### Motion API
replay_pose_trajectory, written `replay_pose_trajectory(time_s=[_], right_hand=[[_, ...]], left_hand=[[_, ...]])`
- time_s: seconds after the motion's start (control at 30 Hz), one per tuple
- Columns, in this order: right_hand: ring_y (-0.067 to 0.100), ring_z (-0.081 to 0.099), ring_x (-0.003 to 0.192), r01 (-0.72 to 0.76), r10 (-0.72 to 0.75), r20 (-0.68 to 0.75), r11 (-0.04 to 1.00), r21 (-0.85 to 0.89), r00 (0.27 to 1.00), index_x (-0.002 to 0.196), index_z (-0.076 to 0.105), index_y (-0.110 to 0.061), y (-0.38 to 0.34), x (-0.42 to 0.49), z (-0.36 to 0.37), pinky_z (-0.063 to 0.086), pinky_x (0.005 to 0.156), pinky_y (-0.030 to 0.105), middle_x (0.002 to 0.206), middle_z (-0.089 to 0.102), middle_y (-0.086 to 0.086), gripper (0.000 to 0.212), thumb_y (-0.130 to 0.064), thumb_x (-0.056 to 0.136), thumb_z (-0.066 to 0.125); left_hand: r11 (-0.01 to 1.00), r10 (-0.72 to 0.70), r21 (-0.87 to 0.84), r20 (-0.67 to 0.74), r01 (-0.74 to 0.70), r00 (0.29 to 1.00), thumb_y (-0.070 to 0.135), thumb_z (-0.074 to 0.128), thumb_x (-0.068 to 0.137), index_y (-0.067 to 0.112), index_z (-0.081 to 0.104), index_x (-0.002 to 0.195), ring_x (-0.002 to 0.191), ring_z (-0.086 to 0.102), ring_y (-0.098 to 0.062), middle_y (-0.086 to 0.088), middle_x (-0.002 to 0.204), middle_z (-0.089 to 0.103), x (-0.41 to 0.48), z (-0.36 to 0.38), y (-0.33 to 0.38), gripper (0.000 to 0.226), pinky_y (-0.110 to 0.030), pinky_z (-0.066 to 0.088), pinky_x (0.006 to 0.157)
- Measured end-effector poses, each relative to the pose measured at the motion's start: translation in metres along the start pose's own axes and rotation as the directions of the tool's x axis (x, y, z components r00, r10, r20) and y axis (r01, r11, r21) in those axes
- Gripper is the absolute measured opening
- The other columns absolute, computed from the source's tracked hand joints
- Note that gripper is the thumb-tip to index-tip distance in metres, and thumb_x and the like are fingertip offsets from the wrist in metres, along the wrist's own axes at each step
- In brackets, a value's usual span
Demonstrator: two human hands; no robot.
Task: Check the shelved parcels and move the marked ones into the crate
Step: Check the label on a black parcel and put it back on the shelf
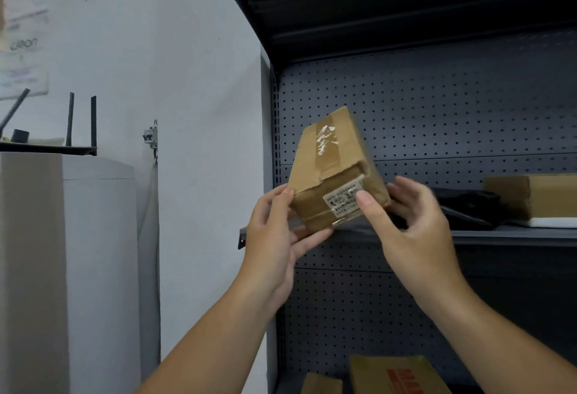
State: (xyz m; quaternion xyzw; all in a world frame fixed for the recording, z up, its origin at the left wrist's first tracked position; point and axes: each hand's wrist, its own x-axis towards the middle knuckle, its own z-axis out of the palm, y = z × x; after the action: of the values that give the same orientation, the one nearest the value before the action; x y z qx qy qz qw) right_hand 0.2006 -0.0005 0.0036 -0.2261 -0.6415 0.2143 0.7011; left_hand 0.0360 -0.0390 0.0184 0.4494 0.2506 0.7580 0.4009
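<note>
A tilted brown parcel [331, 168] with white-scuffed tape is gripped at its near end by the left hand [274, 237] and right hand [412, 231] before the shelf [499, 232], its label [343, 200] too blurred to read, while the shelf bears a black bag [468, 206] and an edge-cropped box [537, 195].

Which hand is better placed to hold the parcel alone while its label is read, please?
Probably the left hand: it supports the parcel from beneath, clear of the label; the right hand overlaps it.
</note>
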Motion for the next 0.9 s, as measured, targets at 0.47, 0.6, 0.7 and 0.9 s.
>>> replay_pose_trajectory(time_s=[0.47, 0.6, 0.7, 0.9], right_hand=[[0.002, 0.05, 0.132, 0.282, -0.234, 0.201, 0.923, -0.261, 0.951, 0.142, 0.056, -0.031, -0.005, -0.019, -0.004, 0.05, 0.106, 0.03, 0.135, 0.052, -0.023, 0.056, -0.026, 0.089, 0.076], [0.008, 0.046, 0.137, 0.396, -0.311, 0.276, 0.85, -0.347, 0.909, 0.141, 0.059, -0.027, -0.001, -0.021, -0.012, 0.047, 0.111, 0.036, 0.138, 0.05, -0.021, 0.058, -0.02, 0.087, 0.079], [0.006, 0.042, 0.141, 0.448, -0.358, 0.294, 0.825, -0.345, 0.886, 0.141, 0.06, -0.025, -0.002, -0.022, -0.018, 0.044, 0.112, 0.027, 0.145, 0.046, -0.014, 0.061, -0.017, 0.084, 0.081], [-0.001, 0.054, 0.132, -0.016, 0.007, 0.145, 0.998, 0.06, 0.989, 0.148, 0.05, -0.031, -0.013, -0.023, -0.017, 0.047, 0.111, 0.041, 0.142, 0.059, -0.017, 0.068, -0.06, 0.088, 0.058]], left_hand=[[0.965, -0.068, 0.259, 0.11, 0.037, 0.992, 0.076, 0.036, 0.092, 0.015, 0.074, 0.121, 0.107, 0.072, -0.022, -0.011, 0.114, 0.076, -0.012, 0.0, -0.007, 0.077, -0.047, 0.058, 0.097], [0.958, -0.036, 0.287, 0.11, 0.003, 0.993, 0.08, 0.075, 0.067, 0.022, 0.053, 0.143, 0.112, 0.072, -0.023, -0.008, 0.125, 0.072, -0.009, -0.002, -0.005, 0.098, -0.05, 0.06, 0.091], [0.981, -0.016, 0.195, 0.115, -0.007, 0.993, 0.058, 0.073, 0.073, 0.023, 0.049, 0.146, 0.115, 0.07, -0.025, -0.009, 0.128, 0.07, -0.011, -0.004, -0.009, 0.084, -0.052, 0.06, 0.09], [0.998, 0.041, 0.037, 0.236, -0.052, 0.971, 0.042, 0.048, 0.085, 0.018, 0.05, 0.147, 0.126, 0.062, -0.033, -0.012, 0.134, 0.067, -0.015, -0.012, -0.01, 0.066, -0.048, 0.059, 0.092]])
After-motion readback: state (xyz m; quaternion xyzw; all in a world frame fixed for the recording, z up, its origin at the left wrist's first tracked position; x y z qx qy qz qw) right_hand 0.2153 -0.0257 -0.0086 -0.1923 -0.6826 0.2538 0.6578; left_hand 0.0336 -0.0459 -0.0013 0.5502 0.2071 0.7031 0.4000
